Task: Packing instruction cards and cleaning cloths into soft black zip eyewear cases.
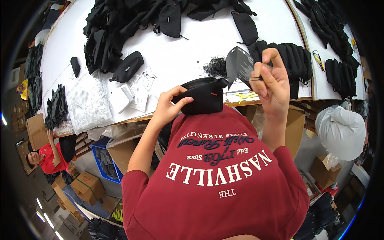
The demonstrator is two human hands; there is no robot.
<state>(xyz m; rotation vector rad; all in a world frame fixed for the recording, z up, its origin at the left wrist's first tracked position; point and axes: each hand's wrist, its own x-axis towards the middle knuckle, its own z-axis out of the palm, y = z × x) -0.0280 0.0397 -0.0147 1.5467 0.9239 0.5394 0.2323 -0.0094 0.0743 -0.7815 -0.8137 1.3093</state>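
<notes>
My left hand (168, 105) grips the left side of a small black zip pouch (206, 103), thumb in front, just above the table's near edge. The pouch has a tiny orange tab near its right end. To its right, my right hand (275, 86) is raised, with thumb and fingertips pinched on the thin black cord of a dark hang tag (238, 64). The tag hangs tilted beside the pouch's right end. Whether its cord is joined to the pouch, I cannot tell. Behind the tag lies a tangle of black cords (216, 66).
Black pouches (116, 28) are heaped at the back of the white table (188, 48); a row (294, 60) lies at right. Clear plastic bags (89, 102) and white cards (140, 100) lie left. Yellow snips (245, 95) rest near the edge. A person in red (52, 156) is far left.
</notes>
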